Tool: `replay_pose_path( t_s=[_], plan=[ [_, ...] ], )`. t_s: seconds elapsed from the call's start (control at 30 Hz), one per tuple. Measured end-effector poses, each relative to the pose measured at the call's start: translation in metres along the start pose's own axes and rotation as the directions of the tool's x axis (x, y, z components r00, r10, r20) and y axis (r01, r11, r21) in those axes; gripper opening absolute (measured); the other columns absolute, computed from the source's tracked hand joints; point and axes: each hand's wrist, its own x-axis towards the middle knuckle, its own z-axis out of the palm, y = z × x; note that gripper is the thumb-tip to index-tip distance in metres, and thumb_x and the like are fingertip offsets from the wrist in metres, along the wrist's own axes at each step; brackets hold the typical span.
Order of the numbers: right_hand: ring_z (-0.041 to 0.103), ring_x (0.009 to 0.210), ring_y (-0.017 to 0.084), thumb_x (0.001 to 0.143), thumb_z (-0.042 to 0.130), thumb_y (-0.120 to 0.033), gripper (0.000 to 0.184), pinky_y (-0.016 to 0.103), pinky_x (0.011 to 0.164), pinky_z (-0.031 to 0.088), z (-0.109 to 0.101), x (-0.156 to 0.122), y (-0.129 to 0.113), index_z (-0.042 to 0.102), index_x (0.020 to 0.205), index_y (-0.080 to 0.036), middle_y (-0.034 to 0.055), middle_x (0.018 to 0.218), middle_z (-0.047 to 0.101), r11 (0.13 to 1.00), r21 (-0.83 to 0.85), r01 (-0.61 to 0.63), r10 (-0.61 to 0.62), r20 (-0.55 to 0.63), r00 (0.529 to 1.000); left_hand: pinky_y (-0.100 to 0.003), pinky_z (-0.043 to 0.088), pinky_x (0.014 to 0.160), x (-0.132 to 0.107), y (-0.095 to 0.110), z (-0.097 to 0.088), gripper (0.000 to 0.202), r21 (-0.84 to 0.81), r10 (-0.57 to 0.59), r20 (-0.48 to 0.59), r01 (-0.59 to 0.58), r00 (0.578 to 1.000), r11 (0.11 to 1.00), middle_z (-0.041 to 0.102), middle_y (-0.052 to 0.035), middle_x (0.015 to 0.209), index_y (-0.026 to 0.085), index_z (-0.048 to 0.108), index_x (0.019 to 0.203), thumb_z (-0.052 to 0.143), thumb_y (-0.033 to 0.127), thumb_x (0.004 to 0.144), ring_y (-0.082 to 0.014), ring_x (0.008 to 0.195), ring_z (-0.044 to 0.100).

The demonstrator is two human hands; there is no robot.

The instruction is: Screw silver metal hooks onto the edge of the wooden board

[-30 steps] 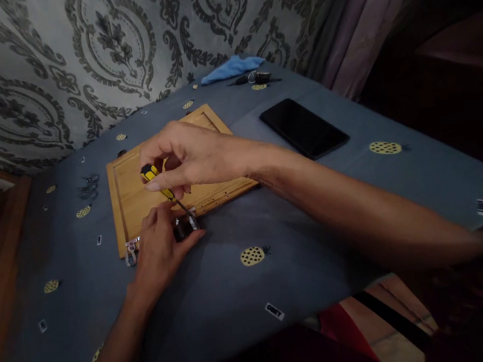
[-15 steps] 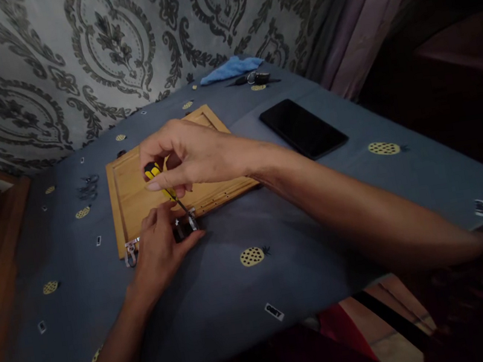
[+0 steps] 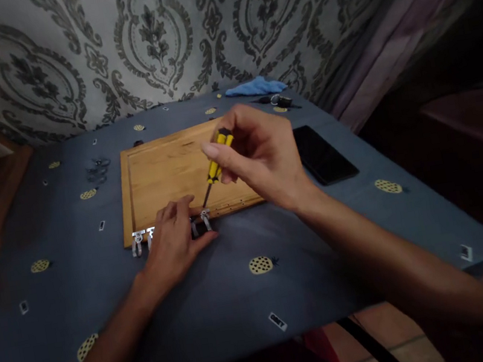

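My right hand (image 3: pixel 267 152) is closed around the yellow-and-black handle of a screwdriver (image 3: pixel 215 159). Its thin shaft slants down to the left, the tip at or just above the rightmost metal hook (image 3: pixel 205 216); contact is unclear. My left hand (image 3: pixel 171 232) lies across the front edge of a wooden board (image 3: pixel 166 168), fingers on the wood and thumb below, gripping the row of metal hooks there. Another metal hook (image 3: pixel 137 239) shows left of that hand. The hooks between are partly hidden under my palm. Small holes dot the board's front edge farther right.
A black phone or tablet (image 3: pixel 327 155) lies to the right of the board. Behind it are a blue cloth (image 3: pixel 256 86) and a set of keys (image 3: pixel 280 100). Small metal pieces (image 3: pixel 97 169) sit left of the board on the pineapple-patterned tablecloth (image 3: pixel 311 274).
The view has shifted. My right hand has moved right and turned, so the screwdriver now leans the other way, its handle up to the right. My left hand stays at the hooks.
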Motion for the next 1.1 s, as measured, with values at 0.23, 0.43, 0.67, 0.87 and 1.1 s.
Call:
replay_pose_path(
  t_s=[0.23, 0.43, 0.67, 0.87, 1.1],
  plan=[
    [0.056, 0.047, 0.006, 0.086, 0.074, -0.041, 0.025, 0.019, 0.042, 0.050, 0.014, -0.026, 0.012, 0.057, 0.082, -0.023, -0.0053, 0.072, 0.060, 0.999, 0.029, -0.041, 0.044, -0.120, 0.992, -0.049, 0.049, 0.096, 0.000, -0.003, 0.003, 0.067, 0.024, -0.006, -0.006, 0.006, 1.000, 1.000, 0.071, -0.0095, 0.112, 0.021, 0.046, 0.127, 0.087, 0.030, 0.075, -0.0335, 0.110, 0.063],
    [0.057, 0.044, 0.006, 0.085, 0.075, -0.043, 0.026, 0.020, 0.041, 0.049, 0.019, -0.029, 0.014, 0.060, 0.081, -0.022, -0.0045, 0.070, 0.063, 0.997, -0.034, -0.073, 0.068, -0.138, 0.988, -0.048, 0.048, 0.097, 0.000, -0.003, 0.004, 0.067, 0.017, -0.009, -0.010, 0.009, 1.000, 1.000, 0.070, -0.0089, 0.107, 0.020, 0.046, 0.129, 0.086, 0.034, 0.076, -0.0344, 0.111, 0.062],
    [0.058, 0.044, 0.006, 0.085, 0.076, -0.037, 0.022, 0.018, 0.042, 0.048, 0.017, -0.029, 0.017, 0.062, 0.082, -0.020, -0.0041, 0.070, 0.063, 0.999, -0.005, -0.044, 0.043, -0.151, 0.988, -0.045, 0.049, 0.095, 0.000, -0.003, 0.003, 0.064, 0.052, -0.002, -0.006, 0.003, 1.000, 0.999, 0.068, -0.0071, 0.102, 0.021, 0.047, 0.126, 0.085, 0.035, 0.076, -0.0322, 0.107, 0.063],
    [0.059, 0.047, 0.004, 0.087, 0.076, -0.035, 0.022, 0.017, 0.044, 0.048, 0.016, -0.030, 0.016, 0.062, 0.084, -0.019, -0.0045, 0.073, 0.062, 1.000, -0.002, -0.029, 0.029, -0.102, 0.994, -0.045, 0.048, 0.095, -0.001, -0.003, 0.002, 0.063, 0.055, 0.020, 0.011, -0.021, 1.000, 0.998, 0.070, -0.0084, 0.105, 0.018, 0.045, 0.128, 0.083, 0.033, 0.080, -0.0318, 0.108, 0.062],
    [0.065, 0.065, 0.008, 0.086, 0.077, -0.027, 0.021, 0.020, 0.059, 0.055, 0.001, -0.019, 0.001, 0.068, 0.103, -0.018, -0.0018, 0.085, 0.065, 0.998, -0.029, -0.053, 0.058, 0.251, 0.966, -0.044, 0.050, 0.092, -0.001, -0.003, 0.002, 0.060, 0.063, 0.009, 0.013, -0.010, 1.000, 0.998, 0.067, -0.0112, 0.109, 0.016, 0.047, 0.124, 0.084, 0.033, 0.079, -0.0322, 0.106, 0.061]
  ],
)
